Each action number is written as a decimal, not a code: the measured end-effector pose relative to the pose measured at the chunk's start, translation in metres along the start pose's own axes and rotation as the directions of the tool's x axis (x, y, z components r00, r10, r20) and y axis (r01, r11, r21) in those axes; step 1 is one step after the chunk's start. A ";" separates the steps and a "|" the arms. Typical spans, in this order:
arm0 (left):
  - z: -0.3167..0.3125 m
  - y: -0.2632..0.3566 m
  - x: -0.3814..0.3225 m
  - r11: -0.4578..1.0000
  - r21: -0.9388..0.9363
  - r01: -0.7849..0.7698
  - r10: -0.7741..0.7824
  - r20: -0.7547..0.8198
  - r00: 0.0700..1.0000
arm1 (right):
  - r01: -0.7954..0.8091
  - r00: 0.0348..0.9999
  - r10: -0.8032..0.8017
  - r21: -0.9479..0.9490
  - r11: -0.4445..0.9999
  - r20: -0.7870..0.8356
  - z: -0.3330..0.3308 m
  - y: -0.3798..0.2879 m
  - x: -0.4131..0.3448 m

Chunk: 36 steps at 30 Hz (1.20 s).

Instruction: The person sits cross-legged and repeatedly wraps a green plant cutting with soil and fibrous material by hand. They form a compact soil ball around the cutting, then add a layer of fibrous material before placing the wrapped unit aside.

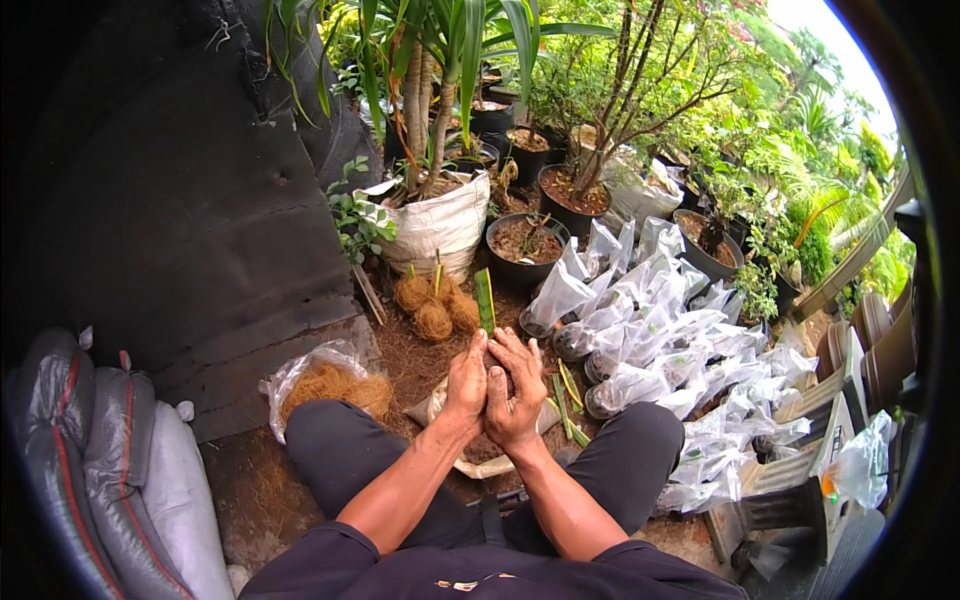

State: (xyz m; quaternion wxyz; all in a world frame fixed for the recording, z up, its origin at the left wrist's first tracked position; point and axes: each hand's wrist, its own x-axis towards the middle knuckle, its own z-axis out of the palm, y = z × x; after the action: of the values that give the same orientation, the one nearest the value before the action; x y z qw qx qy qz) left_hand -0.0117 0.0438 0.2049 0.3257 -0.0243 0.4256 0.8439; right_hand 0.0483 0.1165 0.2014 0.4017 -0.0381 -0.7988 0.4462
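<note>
My left hand (466,386) and my right hand (519,394) are cupped together around a dark clump of soil (496,363), mostly hidden by the palms and fingers. A snake plant leaf cutting (485,298), green with yellow edges, stands upright out of the clump. Below my hands, between my knees, is an open pale sack (489,471) holding brown soil (480,448). Several more leaf cuttings (571,388) lie on the ground to its right. Beyond my hands sit several fibre-wrapped balls (433,321) with short leaf pieces sticking up.
By my left knee stands a clear plastic bag (274,390) of coconut fibre (334,386). Rows of plastic-bagged pots (660,330) fill the right side. Potted plants (525,244) and a white planting sack (442,225) stand ahead. Full sacks (112,465) lie at far left.
</note>
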 end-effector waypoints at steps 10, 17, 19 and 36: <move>-0.016 0.000 0.000 0.992 -0.017 -0.123 0.124 0.088 0.988 | 0.080 0.994 -0.082 -0.031 0.996 -0.071 0.009 -0.002 -0.006; -0.013 0.002 0.005 0.977 -0.209 0.025 0.020 0.210 0.977 | -0.008 1.000 0.005 -0.116 0.993 -0.027 0.003 -0.002 -0.008; -0.008 -0.005 0.004 0.985 -0.050 -0.167 0.171 0.092 0.981 | 0.077 0.995 -0.084 -0.114 0.990 -0.056 0.003 0.002 -0.005; -0.001 -0.004 -0.001 0.998 -0.054 -0.010 0.013 0.048 0.999 | -0.235 0.962 0.259 0.218 0.947 -0.086 0.006 0.008 -0.002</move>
State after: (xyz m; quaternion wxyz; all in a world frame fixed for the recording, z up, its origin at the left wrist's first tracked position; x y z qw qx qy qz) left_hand -0.0091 0.0446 0.2014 0.3302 -0.0104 0.3948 0.8573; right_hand 0.0427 0.1165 0.1927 0.3892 -0.1215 -0.7132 0.5702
